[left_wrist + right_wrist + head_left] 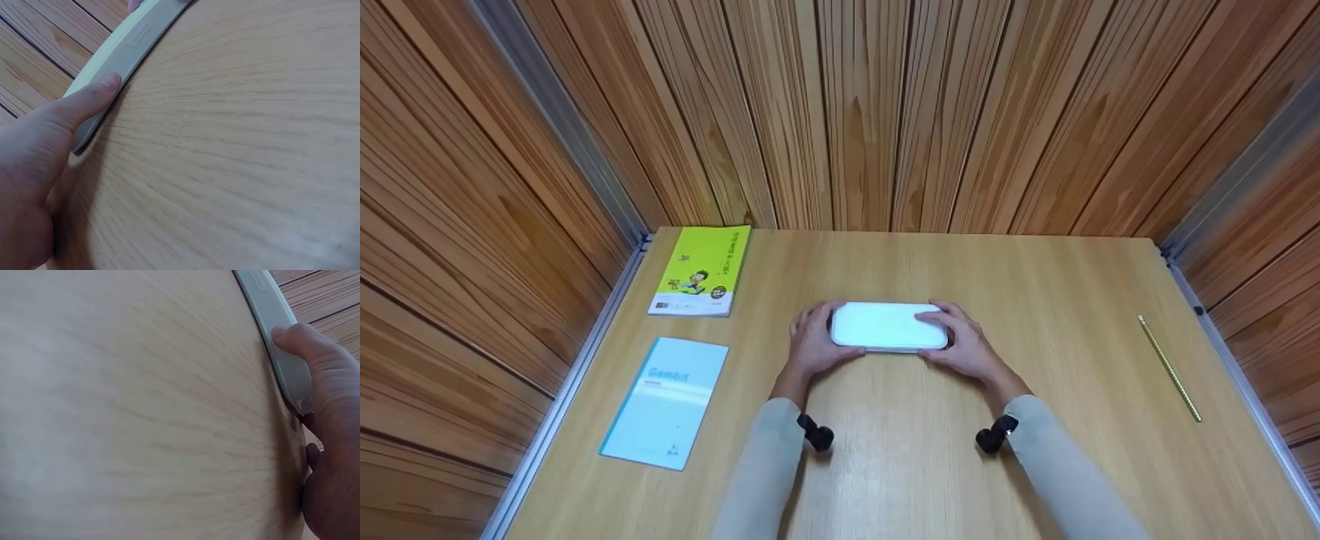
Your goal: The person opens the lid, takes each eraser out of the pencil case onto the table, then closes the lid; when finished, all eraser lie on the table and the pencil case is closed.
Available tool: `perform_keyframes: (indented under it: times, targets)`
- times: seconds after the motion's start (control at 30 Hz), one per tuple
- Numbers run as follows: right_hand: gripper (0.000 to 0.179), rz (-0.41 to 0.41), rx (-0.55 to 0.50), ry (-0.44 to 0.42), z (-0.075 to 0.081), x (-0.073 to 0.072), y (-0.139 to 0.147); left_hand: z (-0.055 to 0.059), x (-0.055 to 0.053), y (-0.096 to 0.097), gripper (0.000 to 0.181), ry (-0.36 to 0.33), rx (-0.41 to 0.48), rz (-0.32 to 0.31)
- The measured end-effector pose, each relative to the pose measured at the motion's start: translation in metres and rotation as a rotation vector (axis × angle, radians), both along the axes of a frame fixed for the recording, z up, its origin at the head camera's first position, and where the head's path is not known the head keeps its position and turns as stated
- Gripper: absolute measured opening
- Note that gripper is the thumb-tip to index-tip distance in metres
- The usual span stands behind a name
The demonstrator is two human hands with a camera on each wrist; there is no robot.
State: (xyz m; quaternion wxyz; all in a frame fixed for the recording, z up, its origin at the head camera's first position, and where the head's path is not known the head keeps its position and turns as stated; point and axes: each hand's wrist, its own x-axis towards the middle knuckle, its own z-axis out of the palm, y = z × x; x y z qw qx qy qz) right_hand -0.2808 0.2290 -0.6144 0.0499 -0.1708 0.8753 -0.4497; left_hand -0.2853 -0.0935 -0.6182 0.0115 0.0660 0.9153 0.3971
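Note:
A flat white box (877, 327) with rounded corners, perhaps a pencil case, lies lengthwise at the middle of the table. My left hand (815, 339) grips its left end, thumb along the near side and fingers round the far corner. At the opposite end my right hand (962, 341) holds it likewise, with one finger over the top edge. In the left wrist view the left thumb (95, 97) presses the box's pale side wall (132, 42). The right thumb (295, 338) does the same in the right wrist view. The fingers behind the box are mostly hidden there.
A yellow-green book (701, 262) with a cartoon cover lies at the back left of the wooden table (900, 442). Nearer on that side is a light blue "Gambit" notebook (667, 409). A thin gold-coloured pencil (1170, 367) lies far right. Wood-panelled walls (862, 112) enclose the back and sides.

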Motion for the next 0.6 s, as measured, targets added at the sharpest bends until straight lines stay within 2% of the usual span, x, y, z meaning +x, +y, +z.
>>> perform_keyframes:
  times: [0.23, 0.6]
  targets:
    - [0.062, -0.004, 0.009, 0.016, 0.0015, 0.0002, -0.0020, -0.0015, -0.0030, 0.0012, 0.093, 0.046, -0.014, -0.027]
    - [0.062, -0.020, 0.032, 0.029, 0.0027, -0.0003, -0.0007, -0.0027, -0.0007, 0.0066, 0.092, 0.071, -0.075, -0.008]
